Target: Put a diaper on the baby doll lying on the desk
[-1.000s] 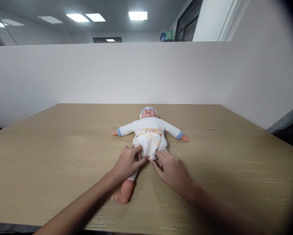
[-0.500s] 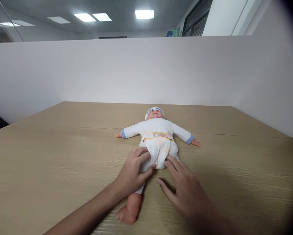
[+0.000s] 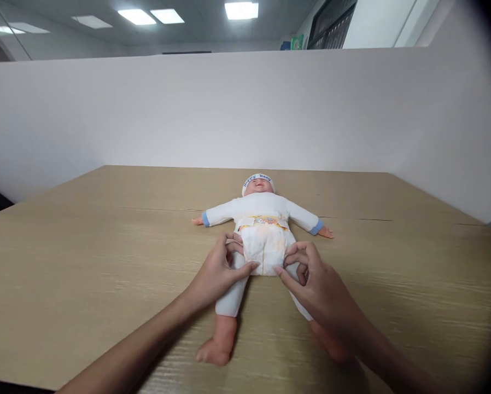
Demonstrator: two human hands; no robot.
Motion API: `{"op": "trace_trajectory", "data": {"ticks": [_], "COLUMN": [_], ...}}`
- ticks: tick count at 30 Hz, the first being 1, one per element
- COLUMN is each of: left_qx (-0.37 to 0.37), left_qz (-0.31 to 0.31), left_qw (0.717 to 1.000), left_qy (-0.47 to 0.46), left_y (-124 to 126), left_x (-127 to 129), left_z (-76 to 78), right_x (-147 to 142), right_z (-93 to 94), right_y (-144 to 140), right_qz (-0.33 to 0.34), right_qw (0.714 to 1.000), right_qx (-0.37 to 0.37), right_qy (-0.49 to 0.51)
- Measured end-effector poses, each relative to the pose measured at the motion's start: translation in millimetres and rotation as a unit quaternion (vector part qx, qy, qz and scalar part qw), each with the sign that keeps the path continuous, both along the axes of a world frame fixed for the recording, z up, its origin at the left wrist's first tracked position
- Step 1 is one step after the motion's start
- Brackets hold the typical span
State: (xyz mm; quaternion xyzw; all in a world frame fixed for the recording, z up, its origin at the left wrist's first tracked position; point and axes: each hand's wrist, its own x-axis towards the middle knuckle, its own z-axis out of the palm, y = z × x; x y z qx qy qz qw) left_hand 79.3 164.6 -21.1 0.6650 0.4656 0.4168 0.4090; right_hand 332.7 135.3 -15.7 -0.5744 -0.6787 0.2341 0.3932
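A baby doll [image 3: 262, 203] lies on its back, head away from me, arms spread, in white clothes with blue cuffs and a lettered headband. Around its hips is a white diaper [image 3: 264, 249] with a patterned, orange-edged waistband across the belly. My left hand [image 3: 221, 268] is closed at the diaper's left leg edge, thumb on its front and fingers partly hidden behind the side. With thumb and bent fingers, my right hand [image 3: 313, 276] pinches the opposite leg edge. This hand and forearm partly cover the doll's leg on the right.
Beneath the doll is a wooden table [image 3: 106, 273] with a thin seam across it. A white partition [image 3: 245, 109] rises behind and along the right side. Something dark lies at the far left edge.
My right hand has moved up from a looser, spread pose to a pinch on the diaper edge. The diaper front is now flatter and wider, and more of both doll legs shows.
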Motion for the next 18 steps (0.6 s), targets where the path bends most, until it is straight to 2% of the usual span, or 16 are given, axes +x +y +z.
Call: {"op": "trace_trajectory", "data": {"ticks": [5, 10, 13, 18], "left_qx": [-0.034, 0.001, -0.02, -0.11], "left_qz": [0.014, -0.018, -0.056, -0.079], "left_qw": [0.999, 0.992, 0.996, 0.99], "left_qy": [0.035, 0.122, 0.073, -0.04], "left_y": [1, -1, 0, 8], "left_x": [-5, -4, -4, -9], "left_z": [10.9, 21.8, 21.7, 16.0], "right_x": [9, 2, -3, -4], "right_z": [7.3, 3.9, 1.0, -0.5], "right_y": [4, 1, 2, 7], "right_qz": [0.009, 0.023, 0.038, 0.032], "right_qw": [1.0, 0.997, 0.998, 0.998], "right_qx": [0.0, 0.052, 0.044, -0.006], "right_qy": [-0.018, -0.05, -0.022, 0.055]}}
